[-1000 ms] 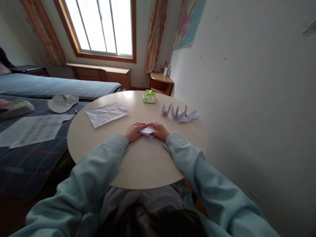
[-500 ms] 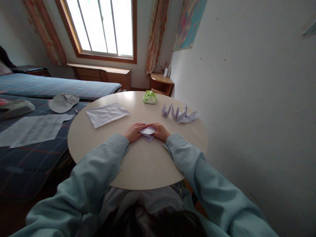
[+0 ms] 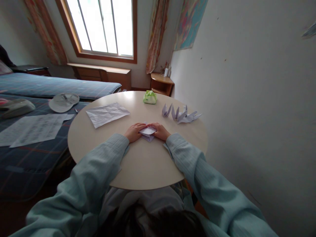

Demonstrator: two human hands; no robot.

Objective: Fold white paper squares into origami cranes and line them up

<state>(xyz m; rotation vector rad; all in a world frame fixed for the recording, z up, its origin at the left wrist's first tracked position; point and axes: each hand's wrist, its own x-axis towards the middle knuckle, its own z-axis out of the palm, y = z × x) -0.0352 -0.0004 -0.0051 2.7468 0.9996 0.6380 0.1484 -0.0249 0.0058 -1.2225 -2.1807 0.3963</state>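
Observation:
Between my hands, at the middle of the round table (image 3: 148,164), is a small folded sheet of white paper (image 3: 147,131) with layered flaps and a point toward me. My left hand (image 3: 134,132) is closed on its left side, fingers reaching over the far edge. On the right side my right hand (image 3: 160,131) grips it the same way, and the fingertips of both hands nearly meet at the top. Parts of the paper lie hidden under the fingers. Several folded paper cranes (image 3: 181,114) stand to the right, beyond my right hand.
A creased sheet of paper (image 3: 107,114) lies flat at the table's left. At the far edge sits a green tissue pack (image 3: 149,97). A bed with printed sheets (image 3: 37,130) and a white cap (image 3: 63,102) adjoins on the left; a wall (image 3: 247,98) rises on the right.

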